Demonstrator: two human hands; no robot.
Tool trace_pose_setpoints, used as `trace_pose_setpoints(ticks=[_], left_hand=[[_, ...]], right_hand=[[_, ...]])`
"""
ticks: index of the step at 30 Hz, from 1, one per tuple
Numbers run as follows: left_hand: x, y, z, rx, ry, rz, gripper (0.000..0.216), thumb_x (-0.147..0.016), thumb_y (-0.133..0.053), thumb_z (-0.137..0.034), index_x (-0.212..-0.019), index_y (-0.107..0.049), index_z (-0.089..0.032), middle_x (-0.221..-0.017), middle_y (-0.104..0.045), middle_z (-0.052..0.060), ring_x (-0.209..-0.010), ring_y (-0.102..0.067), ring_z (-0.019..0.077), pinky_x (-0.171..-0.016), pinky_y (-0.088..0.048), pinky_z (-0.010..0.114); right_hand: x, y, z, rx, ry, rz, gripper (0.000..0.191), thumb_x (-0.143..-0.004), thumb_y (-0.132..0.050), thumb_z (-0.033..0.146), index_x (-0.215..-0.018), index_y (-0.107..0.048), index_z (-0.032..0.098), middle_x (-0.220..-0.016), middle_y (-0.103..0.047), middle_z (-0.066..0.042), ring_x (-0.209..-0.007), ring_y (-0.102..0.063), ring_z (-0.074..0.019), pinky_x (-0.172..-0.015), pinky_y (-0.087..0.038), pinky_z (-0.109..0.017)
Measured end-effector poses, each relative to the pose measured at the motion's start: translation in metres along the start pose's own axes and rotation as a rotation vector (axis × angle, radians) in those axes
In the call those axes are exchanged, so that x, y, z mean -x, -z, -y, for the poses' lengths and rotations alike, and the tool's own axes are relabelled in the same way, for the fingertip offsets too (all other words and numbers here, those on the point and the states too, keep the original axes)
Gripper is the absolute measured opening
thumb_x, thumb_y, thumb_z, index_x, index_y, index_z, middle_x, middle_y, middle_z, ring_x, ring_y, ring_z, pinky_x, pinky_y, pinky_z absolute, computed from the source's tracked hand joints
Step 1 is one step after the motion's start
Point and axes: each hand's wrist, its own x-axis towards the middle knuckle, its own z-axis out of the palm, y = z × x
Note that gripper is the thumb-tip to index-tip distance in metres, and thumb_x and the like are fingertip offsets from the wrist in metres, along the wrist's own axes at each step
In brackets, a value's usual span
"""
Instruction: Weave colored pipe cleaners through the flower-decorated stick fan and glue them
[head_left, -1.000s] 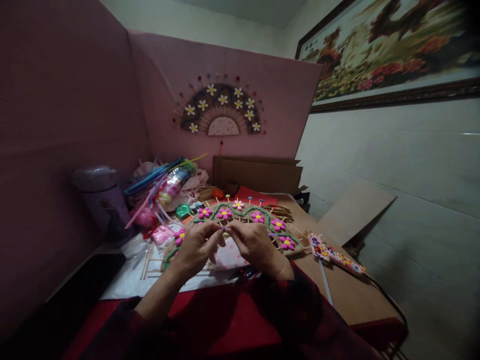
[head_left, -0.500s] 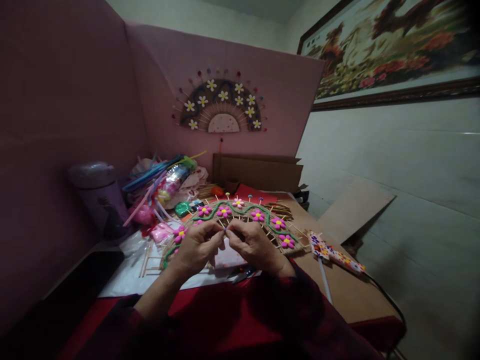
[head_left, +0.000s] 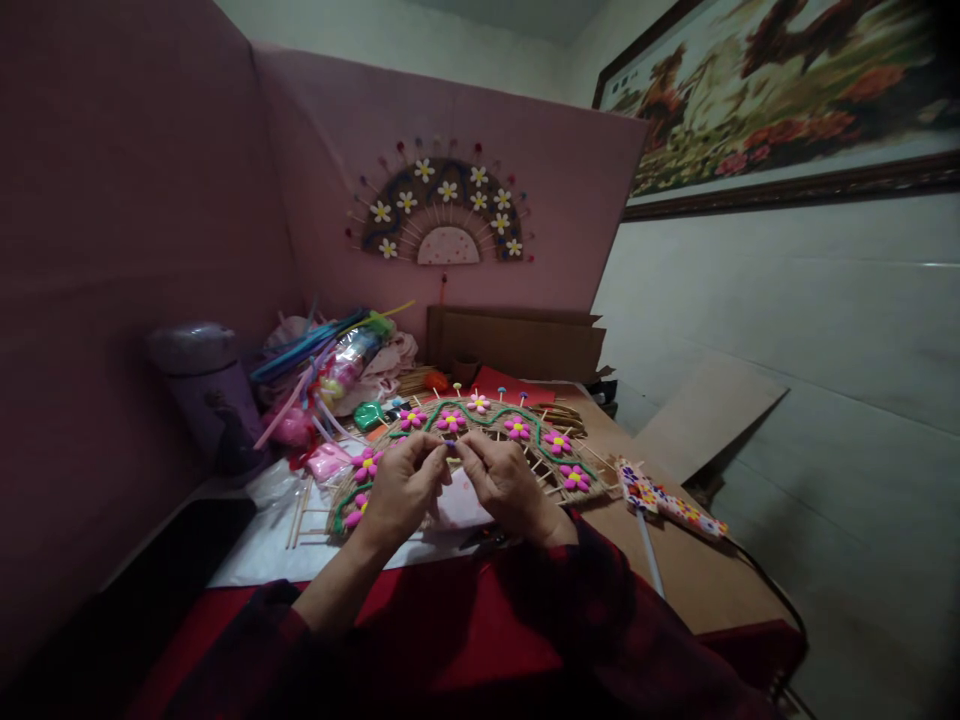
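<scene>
My left hand (head_left: 403, 487) and my right hand (head_left: 504, 481) meet fingertip to fingertip above a fan-shaped craft piece (head_left: 480, 440) made of wooden sticks. Both pinch a tiny purple bit (head_left: 449, 444) between thumbs and forefingers. The fan carries a wavy green cord and several pink flowers with yellow centres (head_left: 556, 441). It lies on a white sheet (head_left: 262, 550) on the table, partly hidden by my hands.
A finished fan with white flowers (head_left: 441, 213) hangs on the pink partition. Left of the work stand a lilac jug (head_left: 206, 395) and a heap of coloured pipe cleaners (head_left: 330, 350). Cardboard (head_left: 517, 345) stands behind, a patterned glue gun (head_left: 667, 505) lies right.
My hands have shifted slightly left and closer together, still pinching the purple bit. The view has tilted a little, nothing else has moved.
</scene>
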Motion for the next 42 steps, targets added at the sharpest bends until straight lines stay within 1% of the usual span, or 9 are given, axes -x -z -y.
trace_pose_setpoints(ticks=[3,7,10,17,21,29,32,37,42], left_hand=[[-0.001,0.001,0.000,0.159,0.080,0.036,0.025,-0.078,-0.050,-0.040,-0.072,-0.048,-0.016,-0.055,-0.053,-0.003,-0.036,-0.045,0.0077,-0.030,-0.039,0.020],[0.000,0.001,-0.002,0.074,0.038,0.041,0.027,-0.078,-0.050,-0.040,-0.070,-0.049,-0.014,-0.056,-0.052,-0.003,-0.037,-0.046,0.0066,-0.030,-0.039,0.018],[0.001,0.001,-0.003,0.067,0.026,0.091,0.027,-0.080,-0.049,-0.040,-0.072,-0.050,-0.014,-0.058,-0.052,-0.003,-0.038,-0.046,0.0062,-0.031,-0.041,0.018],[0.003,0.004,-0.005,-0.021,0.015,0.173,0.029,-0.083,-0.043,-0.040,-0.073,-0.052,-0.015,-0.061,-0.051,-0.002,-0.042,-0.048,0.0064,-0.034,-0.044,0.018],[0.003,0.005,-0.005,-0.057,-0.007,0.150,0.026,-0.082,-0.045,-0.039,-0.072,-0.052,-0.015,-0.062,-0.053,-0.002,-0.041,-0.047,0.0060,-0.033,-0.041,0.017],[0.001,0.007,-0.017,0.160,0.070,0.095,0.025,-0.079,-0.049,-0.036,-0.066,-0.049,-0.014,-0.055,-0.053,-0.002,-0.036,-0.043,0.0056,-0.032,-0.037,0.017],[0.002,0.006,-0.014,0.088,0.044,0.095,0.025,-0.080,-0.047,-0.036,-0.068,-0.049,-0.015,-0.057,-0.052,-0.002,-0.036,-0.044,0.0061,-0.031,-0.037,0.018],[0.002,0.006,-0.003,-0.089,-0.050,0.112,0.024,-0.083,-0.044,-0.036,-0.071,-0.053,-0.017,-0.062,-0.053,-0.001,-0.041,-0.046,0.0064,-0.036,-0.038,0.017],[0.001,0.007,-0.001,-0.149,-0.033,0.137,0.024,-0.082,-0.045,-0.036,-0.072,-0.054,-0.016,-0.061,-0.055,-0.001,-0.040,-0.046,0.0070,-0.036,-0.036,0.017]], right_hand=[[-0.001,0.003,0.002,-0.016,-0.026,-0.001,0.024,-0.092,-0.033,0.024,-0.076,-0.050,0.018,-0.064,-0.056,0.000,-0.058,-0.053,-0.0107,-0.057,-0.033,-0.020],[-0.001,0.006,0.005,0.009,-0.034,0.012,0.022,-0.090,-0.037,0.026,-0.074,-0.050,0.018,-0.062,-0.053,0.001,-0.056,-0.051,-0.0102,-0.056,-0.032,-0.021],[0.000,0.007,0.004,-0.016,-0.038,0.027,0.023,-0.090,-0.036,0.025,-0.071,-0.048,0.018,-0.059,-0.049,0.003,-0.055,-0.049,-0.0095,-0.055,-0.031,-0.020],[-0.001,0.010,0.002,-0.041,-0.030,0.033,0.023,-0.090,-0.038,0.024,-0.071,-0.050,0.018,-0.061,-0.052,0.002,-0.057,-0.050,-0.0098,-0.057,-0.033,-0.020],[0.000,0.013,0.002,-0.017,0.005,0.061,0.020,-0.089,-0.040,0.022,-0.072,-0.051,0.018,-0.061,-0.053,0.002,-0.057,-0.050,-0.0101,-0.056,-0.033,-0.021],[0.000,0.014,0.004,-0.070,-0.016,-0.002,0.026,-0.092,-0.034,0.026,-0.075,-0.051,0.018,-0.066,-0.055,0.000,-0.059,-0.050,-0.0106,-0.057,-0.034,-0.022],[-0.001,0.013,0.006,-0.094,-0.032,-0.010,0.019,-0.091,-0.038,0.027,-0.083,-0.053,0.018,-0.070,-0.058,0.000,-0.062,-0.052,-0.0111,-0.059,-0.035,-0.022],[0.000,0.009,0.005,-0.042,0.009,-0.007,0.015,-0.089,-0.040,0.023,-0.083,-0.053,0.018,-0.072,-0.060,-0.002,-0.065,-0.055,-0.0125,-0.062,-0.037,-0.022],[0.000,0.008,0.002,0.014,0.078,0.018,0.011,-0.087,-0.041,0.018,-0.083,-0.051,0.018,-0.073,-0.058,-0.003,-0.068,-0.055,-0.0136,-0.063,-0.037,-0.023]])
